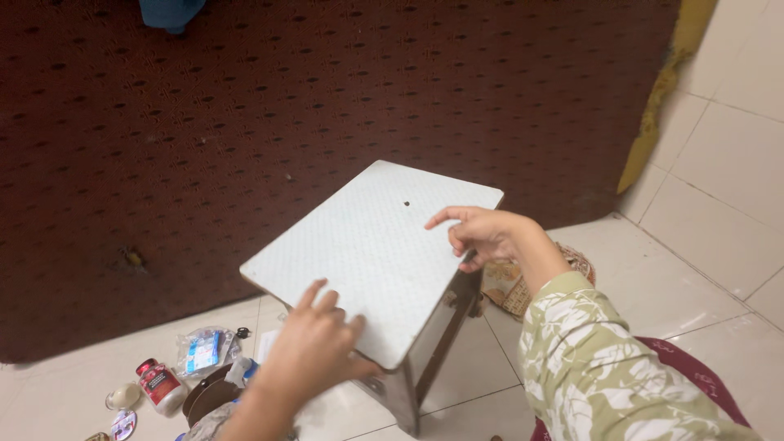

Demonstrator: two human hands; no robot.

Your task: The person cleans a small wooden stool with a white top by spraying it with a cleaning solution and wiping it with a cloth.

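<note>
A small white-topped stool (376, 245) with dark wooden legs is standing on the tiled floor (719, 220), at the edge of a dark red patterned carpet (245, 106). The left hand (314, 351) is lying flat on the near corner of the top, fingers spread, thumb hooking under the edge. The right hand (482, 233) is resting on the far right edge, fingers loosely curled, gripping nothing else. A woven basket (510, 290) is sitting just beside the stool's right side. A red-capped bottle (161, 385), a blister pack (204, 349) and small oddments are lying on the tiles to the left.
</note>
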